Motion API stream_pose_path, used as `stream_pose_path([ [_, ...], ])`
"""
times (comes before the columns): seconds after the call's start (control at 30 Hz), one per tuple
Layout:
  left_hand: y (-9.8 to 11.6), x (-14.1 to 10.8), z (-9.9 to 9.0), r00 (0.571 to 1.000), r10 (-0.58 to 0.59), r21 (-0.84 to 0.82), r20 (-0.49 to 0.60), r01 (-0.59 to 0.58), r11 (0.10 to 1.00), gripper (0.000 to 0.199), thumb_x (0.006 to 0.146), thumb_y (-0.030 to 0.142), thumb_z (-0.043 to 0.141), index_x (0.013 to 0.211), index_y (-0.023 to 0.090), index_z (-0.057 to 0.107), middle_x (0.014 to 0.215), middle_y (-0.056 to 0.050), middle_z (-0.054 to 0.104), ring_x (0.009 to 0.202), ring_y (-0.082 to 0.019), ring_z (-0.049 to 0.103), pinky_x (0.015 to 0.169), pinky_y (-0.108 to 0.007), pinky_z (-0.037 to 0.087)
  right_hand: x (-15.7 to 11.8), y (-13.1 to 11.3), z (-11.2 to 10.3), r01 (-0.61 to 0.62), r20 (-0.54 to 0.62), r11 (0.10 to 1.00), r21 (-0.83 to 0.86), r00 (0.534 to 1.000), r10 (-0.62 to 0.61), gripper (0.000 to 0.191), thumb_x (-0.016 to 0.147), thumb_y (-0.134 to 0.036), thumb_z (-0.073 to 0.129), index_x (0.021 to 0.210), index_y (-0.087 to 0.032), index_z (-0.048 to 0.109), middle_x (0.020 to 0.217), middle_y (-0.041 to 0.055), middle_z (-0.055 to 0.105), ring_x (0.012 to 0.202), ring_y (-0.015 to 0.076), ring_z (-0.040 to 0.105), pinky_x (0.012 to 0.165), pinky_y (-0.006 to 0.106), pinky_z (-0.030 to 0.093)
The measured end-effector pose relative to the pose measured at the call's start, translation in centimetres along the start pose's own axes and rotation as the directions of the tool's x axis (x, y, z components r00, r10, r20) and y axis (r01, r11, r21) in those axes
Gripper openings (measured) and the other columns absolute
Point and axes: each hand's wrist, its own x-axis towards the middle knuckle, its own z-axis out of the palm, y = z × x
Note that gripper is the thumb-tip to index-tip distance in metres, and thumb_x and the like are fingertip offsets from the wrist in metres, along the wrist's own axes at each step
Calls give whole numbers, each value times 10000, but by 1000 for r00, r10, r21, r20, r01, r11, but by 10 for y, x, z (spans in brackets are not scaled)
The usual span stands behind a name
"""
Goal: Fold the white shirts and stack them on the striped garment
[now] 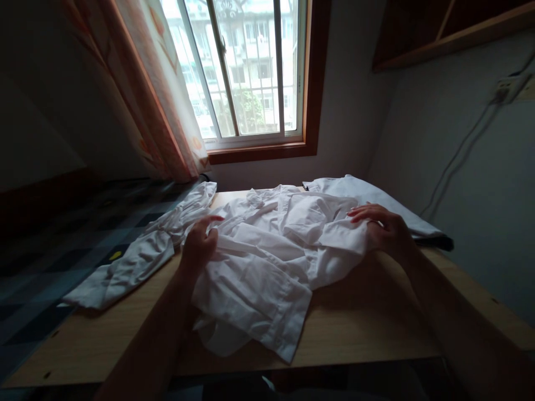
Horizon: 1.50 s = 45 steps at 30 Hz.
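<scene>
A crumpled white shirt (259,245) lies spread over a light wooden board (359,317), its front edge hanging in loose folds. My left hand (201,240) is at the shirt's left side, fingers curled in on the cloth and the index finger stretched toward the middle. On the opposite side, my right hand (378,221) has its fingers over the cloth and its thumb lower down, gripping the shirt's edge. One long white sleeve (137,262) trails beyond my left hand across the board's left edge.
Behind my right hand lies another white, flat cloth item (376,195) with a dark edge. A dark checked cloth (50,245) covers the surface at left. Ahead are a curtain (142,100) and a window (251,72); a cable (460,150) runs down the right wall.
</scene>
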Motion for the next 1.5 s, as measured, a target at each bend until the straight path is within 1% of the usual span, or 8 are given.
stream_pose_path([
  [0.17, 28, -37, 29, 818, 497, 57, 290, -533, 844, 245, 915, 348, 544, 1044, 212, 701, 1054, -75, 717, 998, -231, 660, 917, -373, 529, -6, -23, 16, 158, 259, 986, -56, 956, -139, 232, 849, -307, 549, 935, -303, 765, 1055, 34, 766, 1058, 267, 670, 1040, 489, 457],
  [0.3, 41, -75, 55, 529, 593, -8, 608, -742, 670, 327, 869, 423, 669, 1150, 257, 695, 1144, -72, 711, 1072, -256, 632, 955, -406, 499, -18, -19, 34, 202, 455, 924, -326, 890, -34, 434, 832, -426, 700, 1240, -278, 699, 1363, 108, 636, 1278, 343, 552, 1084, 560, 395],
  [0.4, 38, -91, 67, 430, 556, -9, 712, -786, 619, 616, 820, 542, 707, 1352, 251, 595, 1354, -120, 620, 1244, -330, 549, 1043, -486, 441, -23, -9, 38, 186, 517, 876, -444, 852, 81, 526, 804, -410, 745, 1294, -232, 672, 1391, 152, 607, 1292, 367, 538, 1056, 555, 424],
  [0.6, 30, -94, 72, 426, 531, -44, 732, -748, 662, 516, 849, 503, 695, 1311, 282, 628, 1400, -99, 593, 1305, -327, 502, 1091, -498, 393, -14, 2, 20, 109, 447, 909, -403, 890, 91, 301, 825, -205, 620, 1080, -276, 762, 1120, 62, 750, 1051, 289, 676, 932, 434, 510],
  [0.77, 32, -90, 75, 383, 592, -177, 709, -717, 675, 242, 962, 291, 562, 1162, 255, 693, 1289, -58, 675, 1199, -240, 587, 1033, -399, 435, 0, 6, -16, -185, -60, 918, -351, 983, 175, 273, 882, -418, 584, 979, -221, 747, 881, 77, 754, 788, 261, 684, 739, 355, 511],
  [0.97, 37, -90, 73, 359, 583, -169, 729, -730, 662, 286, 985, 279, 517, 1230, 241, 661, 1313, -76, 652, 1234, -250, 566, 1056, -408, 430, 10, 43, -61, -594, -662, 723, -353, 704, 255, 183, 848, -325, 513, 843, -177, 621, 877, 163, 685, 844, 324, 642, 785, 450, 477],
  [1.33, 21, -92, 79, 457, 532, -41, 713, -730, 682, 473, 993, 268, 450, 1457, 181, 488, 1462, -133, 546, 1377, -285, 471, 1151, -494, 391, 3, 73, -74, -440, -710, 769, -463, 703, -25, 464, 760, 23, 338, 1011, -61, 720, 1443, 259, 443, 1403, 348, 395, 1143, 490, 304],
  [1.5, 23, -92, 79, 451, 525, -18, 722, -746, 666, 440, 987, 301, 476, 1401, 171, 549, 1428, -130, 580, 1354, -289, 499, 1149, -483, 400, -8, 85, -74, -462, -495, 690, -558, 852, 170, 369, 871, -139, 464, 1157, -82, 689, 1509, 284, 336, 1396, 440, 350, 1051, 559, 374],
])
